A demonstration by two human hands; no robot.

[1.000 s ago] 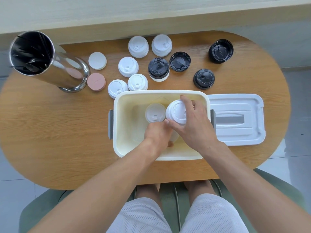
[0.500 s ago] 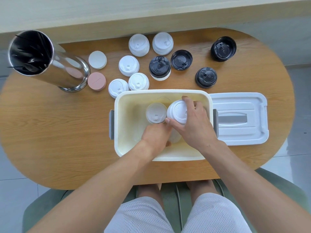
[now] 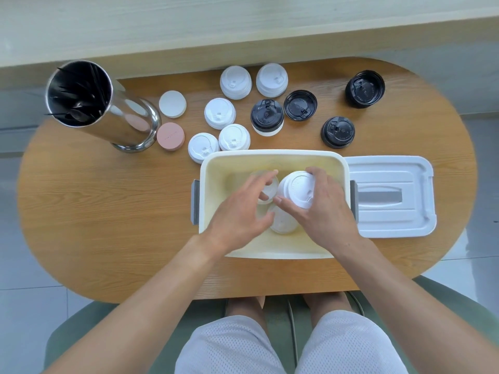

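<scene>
Inside the cream bin (image 3: 270,153), in its right half, our right hand (image 3: 324,211) is clamped round a white lidded cup (image 3: 297,188), with the thumb on the lid's near edge and the fingers over its far edge. The cup is tilted, so its long axis slants and its lid leans toward the bin's left wall. Just left of it in the bin stands a second lidded cup (image 3: 268,194). Our left hand (image 3: 240,211) hangs over that one with fingers spread, gripping nothing; we cannot tell whether they touch it. We judge that the right hand must stand its cup upright near the bin's right wall, swinging the lid away from its close neighbour.
</scene>
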